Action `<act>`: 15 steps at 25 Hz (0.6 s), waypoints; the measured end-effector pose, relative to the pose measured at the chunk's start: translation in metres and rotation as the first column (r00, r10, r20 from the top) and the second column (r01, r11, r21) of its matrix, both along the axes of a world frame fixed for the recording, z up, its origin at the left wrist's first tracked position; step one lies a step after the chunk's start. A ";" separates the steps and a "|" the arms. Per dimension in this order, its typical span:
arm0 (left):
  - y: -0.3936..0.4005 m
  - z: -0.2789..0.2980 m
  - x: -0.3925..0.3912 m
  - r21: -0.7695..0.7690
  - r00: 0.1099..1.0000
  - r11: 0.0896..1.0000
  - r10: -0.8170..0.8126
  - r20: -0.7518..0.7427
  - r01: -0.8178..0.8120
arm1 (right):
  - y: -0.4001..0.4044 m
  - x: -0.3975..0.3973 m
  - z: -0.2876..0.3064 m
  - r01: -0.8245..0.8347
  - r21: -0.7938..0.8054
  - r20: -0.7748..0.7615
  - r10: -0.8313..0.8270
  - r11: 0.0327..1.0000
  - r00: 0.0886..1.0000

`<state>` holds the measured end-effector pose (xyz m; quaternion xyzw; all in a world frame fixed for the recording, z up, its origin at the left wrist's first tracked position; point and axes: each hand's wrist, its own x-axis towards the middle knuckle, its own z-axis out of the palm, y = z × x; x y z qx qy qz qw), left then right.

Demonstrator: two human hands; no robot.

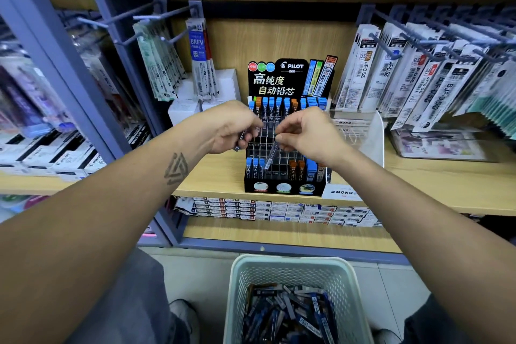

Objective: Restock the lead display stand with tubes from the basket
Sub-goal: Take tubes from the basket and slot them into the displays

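A wooden shelf runs across the view, with packets of refills hanging on pegs above it at the right and more hanging packets at the left. On the floor below, between the person's feet, stands a pale green basket holding a loose heap of lead tubes. The black lead display stand sits on the shelf, its back row and front row partly filled with blue- and orange-capped tubes, while many middle slots stand bare. Both forearms reach up to the stand. The left hand has its grip curled round a few tubes just before the stand's left side. The right hand has a narrow grip, pinching a single clear tube that slants downward over the stand's middle slots, its lower end near the front row.
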<state>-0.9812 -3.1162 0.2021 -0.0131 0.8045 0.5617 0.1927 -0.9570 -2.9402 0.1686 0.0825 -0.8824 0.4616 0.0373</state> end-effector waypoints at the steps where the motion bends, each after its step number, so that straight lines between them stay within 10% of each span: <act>1: -0.001 0.001 0.000 0.025 1.000 1.000 -0.003 -0.004 0.003 | -0.002 0.000 -0.002 0.005 0.060 -0.004 -0.005 0.998 1.000; 6: -0.007 -0.002 0.004 0.128 0.998 0.990 -0.058 0.016 0.056 | -0.004 -0.002 -0.004 0.005 0.425 -0.067 0.026 0.905 0.997; 15: -0.014 -0.005 0.001 0.069 0.984 0.987 -0.153 0.087 0.147 | -0.010 -0.009 -0.013 -0.003 0.438 -0.062 0.033 0.899 0.998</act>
